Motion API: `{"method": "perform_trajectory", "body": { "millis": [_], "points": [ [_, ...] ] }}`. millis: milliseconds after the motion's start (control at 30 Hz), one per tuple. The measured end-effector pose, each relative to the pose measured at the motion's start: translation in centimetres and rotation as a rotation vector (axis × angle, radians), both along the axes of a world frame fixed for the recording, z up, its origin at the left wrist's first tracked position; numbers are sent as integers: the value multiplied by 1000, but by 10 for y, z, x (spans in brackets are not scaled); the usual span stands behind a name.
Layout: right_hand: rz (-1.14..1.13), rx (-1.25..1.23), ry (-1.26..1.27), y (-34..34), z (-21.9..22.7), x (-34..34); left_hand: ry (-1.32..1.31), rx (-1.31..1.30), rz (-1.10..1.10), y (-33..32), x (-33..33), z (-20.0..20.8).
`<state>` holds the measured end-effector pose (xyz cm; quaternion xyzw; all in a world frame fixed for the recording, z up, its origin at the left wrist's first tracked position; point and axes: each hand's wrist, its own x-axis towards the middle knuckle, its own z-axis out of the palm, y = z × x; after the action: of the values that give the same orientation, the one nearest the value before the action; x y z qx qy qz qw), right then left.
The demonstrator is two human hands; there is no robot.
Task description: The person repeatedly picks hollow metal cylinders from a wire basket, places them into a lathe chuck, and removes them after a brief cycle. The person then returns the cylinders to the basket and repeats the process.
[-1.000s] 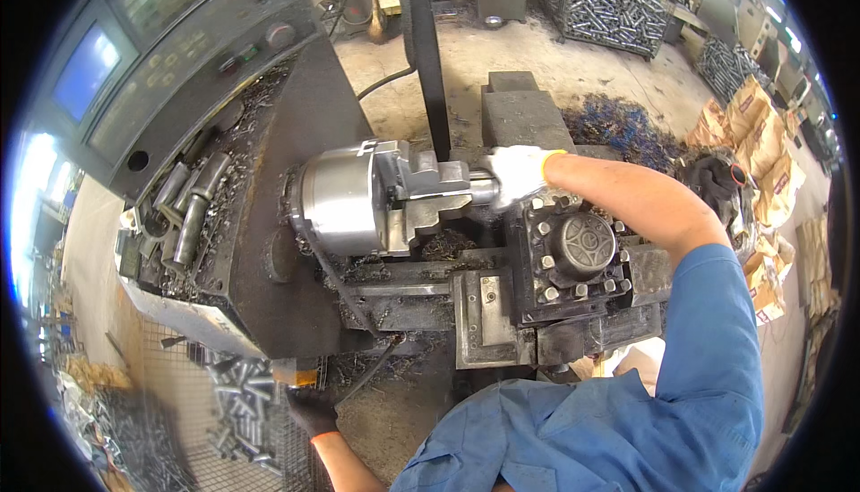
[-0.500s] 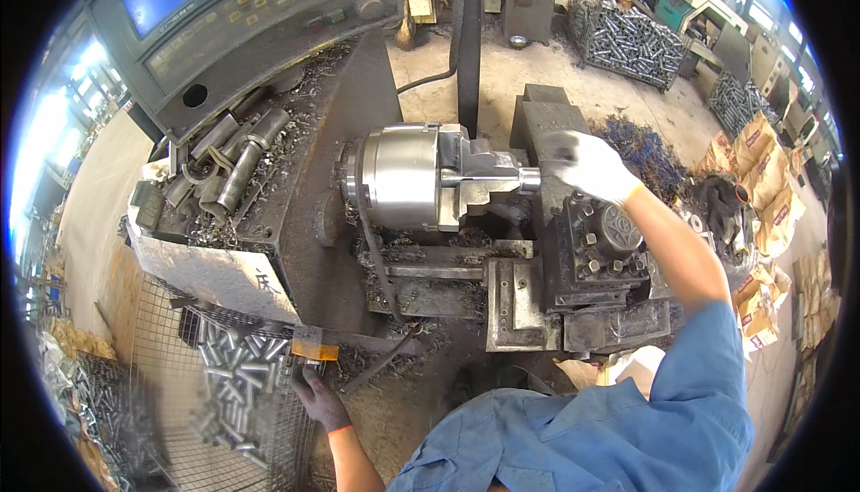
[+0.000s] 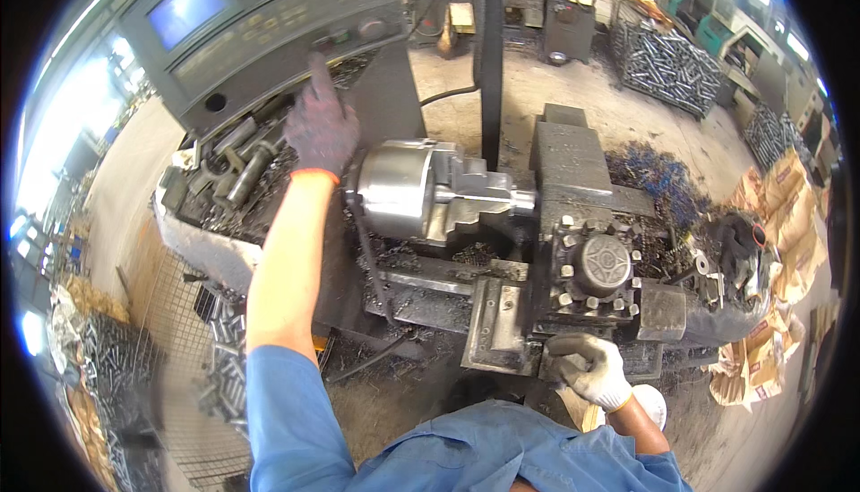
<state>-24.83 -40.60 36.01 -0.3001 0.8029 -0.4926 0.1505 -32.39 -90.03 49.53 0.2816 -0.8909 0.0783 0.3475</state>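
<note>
Concrete floor [image 3: 130,169] runs pale along the left of the workshop, where a wire-mesh basket [image 3: 179,340] stands low with short metal pieces [image 3: 228,366] heaped inside. Next comes the control panel [image 3: 269,30], its blue screen [image 3: 186,8] lit, above a ledge [image 3: 202,232] strewn with steel cylinders [image 3: 246,178]. Your left hand [image 3: 324,126], in a dark glove, reaches over that ledge unclenched, index finger stretched up to the panel's lower edge. Just right of your wrist sits the steel chuck [image 3: 394,187]; its stepped jaws surround a bright rod [image 3: 522,202], whose end points right. Your right hand [image 3: 587,368], in a white glove, is just below the bolted tool post [image 3: 578,288] with its fingers bent; whether they grasp anything, you cannot tell from this angle. Beyond lie dark metal chips [image 3: 658,183], a pile of rods [image 3: 672,66] and crumpled brown paper bags [image 3: 788,214].
</note>
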Motion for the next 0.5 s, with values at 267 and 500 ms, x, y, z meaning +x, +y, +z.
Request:
{"method": "perform_trajectory", "body": {
  "millis": [267, 500],
  "points": [
    [143, 64, 21, 6, -37, 6, 6, 142, 28, 15, -2, 16],
    [676, 94, -159, -98, -83, 58, -227, 730, -97, 148, 337, -232]
  ]
}}
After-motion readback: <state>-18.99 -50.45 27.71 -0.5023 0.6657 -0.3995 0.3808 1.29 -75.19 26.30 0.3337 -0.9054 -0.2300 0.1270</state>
